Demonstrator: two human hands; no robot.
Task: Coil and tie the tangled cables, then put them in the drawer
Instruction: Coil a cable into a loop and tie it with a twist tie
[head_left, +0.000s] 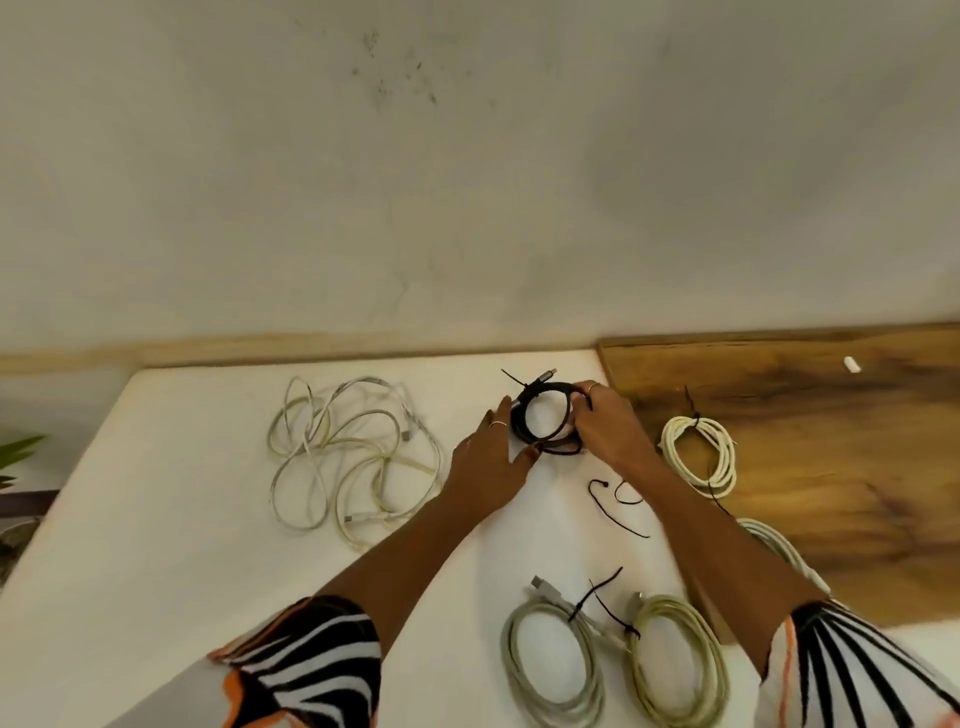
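1. Black cable coil: it sits on the white table top, near the far edge and beside the wooden board. A black zip tie already crosses its far-left rim, tail sticking out, with a metal plug end just beyond.
2. Right hand: we note its fingers curled round the coil's right side, holding the loops together.
3. Left hand: its fingers lie fairly straight against the coil's left side, thumb touching the near rim; it steadies and does not grasp.
4. Step in hand: we judge this coil to be at the tying stage, with the tie on but possibly not yet pulled snug; we cannot tell how tight it is.
5. Loose black ties lie just near of the coil on the table.
6. White tangled cables lie uncoiled to the left, well apart; these remain to be done.
7. Tied coils: one white coil on the board, two pale coils near the person.
8. Next move: we expect cinching the tie, setting the coil aside, then coiling the tangle. No drawer is in view.
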